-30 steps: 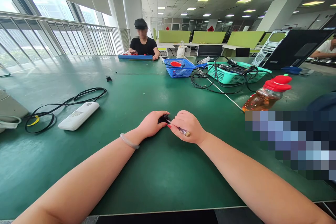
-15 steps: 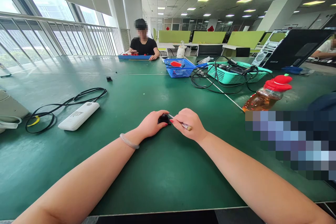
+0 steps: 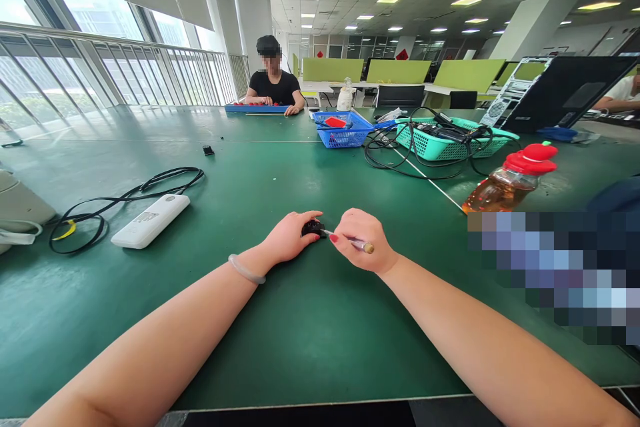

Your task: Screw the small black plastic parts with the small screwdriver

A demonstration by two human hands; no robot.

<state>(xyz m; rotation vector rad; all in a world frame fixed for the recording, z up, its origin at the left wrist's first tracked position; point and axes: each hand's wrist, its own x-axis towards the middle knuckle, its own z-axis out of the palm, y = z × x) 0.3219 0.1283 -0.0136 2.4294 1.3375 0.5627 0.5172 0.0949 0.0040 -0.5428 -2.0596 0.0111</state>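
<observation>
With the small part [image 3: 311, 228] as the clock's centre, the left hand [image 3: 289, 237] is around it at nine o'clock and the right hand [image 3: 361, 240] beside it at three, holding a tool [image 3: 356, 244]. Farther out on the desk [image 3: 310, 333], nine has a power bank [image 3: 151, 221], a cable [image 3: 125, 197] just behind. A block [image 3: 209, 150] lies between ten and eleven. Between eleven and twelve, a person [image 3: 274, 88] sits behind a tray [image 3: 265, 110]. A basket [image 3: 345, 139] stands near half past twelve, a second basket [image 3: 431, 149] holding cords [image 3: 453, 133] between one and two, a computer case [image 3: 555, 92] at two, a bottle [image 3: 503, 189] between two and three.

Black part [image 3: 311, 227], tan-ended tool [image 3: 369, 248], green tabletop [image 3: 310, 340], red bottle cap [image 3: 530, 159], blue basket [image 3: 345, 139].
</observation>
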